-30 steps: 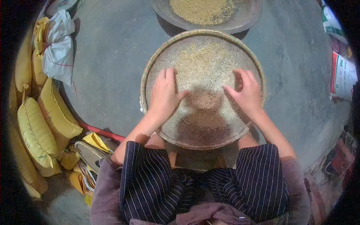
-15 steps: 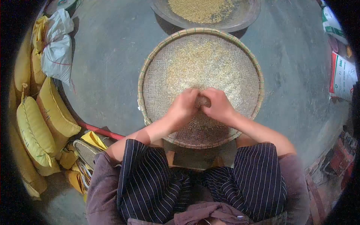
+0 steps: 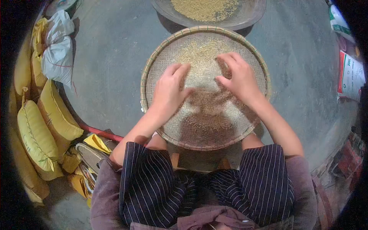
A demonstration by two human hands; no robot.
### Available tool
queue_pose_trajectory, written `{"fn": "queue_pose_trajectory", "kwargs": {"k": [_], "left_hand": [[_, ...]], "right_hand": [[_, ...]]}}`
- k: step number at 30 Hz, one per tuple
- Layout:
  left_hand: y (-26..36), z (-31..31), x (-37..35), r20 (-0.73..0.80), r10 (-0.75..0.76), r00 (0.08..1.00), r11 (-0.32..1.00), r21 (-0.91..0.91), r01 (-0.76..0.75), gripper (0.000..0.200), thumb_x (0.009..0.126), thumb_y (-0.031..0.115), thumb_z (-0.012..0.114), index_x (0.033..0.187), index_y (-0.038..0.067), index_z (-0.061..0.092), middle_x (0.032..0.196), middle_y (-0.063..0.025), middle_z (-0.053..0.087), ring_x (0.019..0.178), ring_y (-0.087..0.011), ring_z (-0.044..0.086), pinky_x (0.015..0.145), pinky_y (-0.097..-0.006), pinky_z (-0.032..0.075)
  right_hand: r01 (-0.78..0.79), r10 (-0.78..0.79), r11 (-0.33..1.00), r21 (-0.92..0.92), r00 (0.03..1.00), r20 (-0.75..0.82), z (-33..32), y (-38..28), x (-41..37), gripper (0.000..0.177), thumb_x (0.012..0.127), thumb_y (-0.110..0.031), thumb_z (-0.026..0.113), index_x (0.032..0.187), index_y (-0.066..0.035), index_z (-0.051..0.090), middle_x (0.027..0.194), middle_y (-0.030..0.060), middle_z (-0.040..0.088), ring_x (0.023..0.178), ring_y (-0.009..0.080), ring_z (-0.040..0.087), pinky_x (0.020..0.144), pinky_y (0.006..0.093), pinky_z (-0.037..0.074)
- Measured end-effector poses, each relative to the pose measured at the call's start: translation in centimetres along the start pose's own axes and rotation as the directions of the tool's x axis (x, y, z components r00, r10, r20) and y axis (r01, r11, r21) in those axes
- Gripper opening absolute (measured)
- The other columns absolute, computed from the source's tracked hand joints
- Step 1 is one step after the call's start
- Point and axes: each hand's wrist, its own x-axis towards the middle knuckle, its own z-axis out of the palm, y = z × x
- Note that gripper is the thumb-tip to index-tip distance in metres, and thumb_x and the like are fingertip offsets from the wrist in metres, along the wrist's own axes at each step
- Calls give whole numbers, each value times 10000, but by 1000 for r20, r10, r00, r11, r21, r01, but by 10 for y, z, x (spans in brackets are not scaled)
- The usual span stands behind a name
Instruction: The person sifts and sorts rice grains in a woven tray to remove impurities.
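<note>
A round woven bamboo tray (image 3: 161,125) with a bound rim lies in front of my knees. Pale grain (image 3: 205,48) is scattered over its far half, with more spread thinly in the middle. My left hand (image 3: 172,82) hovers above the left of the tray, fingers apart and curved inward. Opposite it, my right hand (image 3: 238,74) is over the right side, its thumb and fingers also apart. Neither holds anything that I can see. The hands cast shadows on the grain between them.
A wide metal pan (image 3: 253,17) of grain stands on the floor just beyond the tray. Full yellow sacks (image 3: 36,134) and a tied white bag (image 3: 57,57) line the left side. Printed bags (image 3: 350,76) lie at the far right.
My hands were closed together over the tray's middle. They have parted to left and right, moved away from my body, and their fingers have opened.
</note>
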Motion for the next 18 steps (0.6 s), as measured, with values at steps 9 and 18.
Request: {"fn": "queue_pose_trajectory", "kwargs": {"k": [9,18], "left_hand": [[9,25,-24,197,-11,980,996,89,-6,921,572,111,860,1352,76,373,1251,-199,419,1152,-395,459,873,-435,488],[7,51,-58,344,84,935,986,109,-129,622,684,53,702,1252,72,449,1158,-172,462,1088,-382,489,837,-427,498]], "right_hand": [[-36,37,999,-11,962,269,40,-13,-22,588,623,-86,785,1141,-36,512,1054,149,515,945,354,584,808,417,508],[229,-175,971,-74,882,437,62,-9,-77,369,641,-3,692,966,3,518,988,136,518,883,314,594,683,380,539]]}}
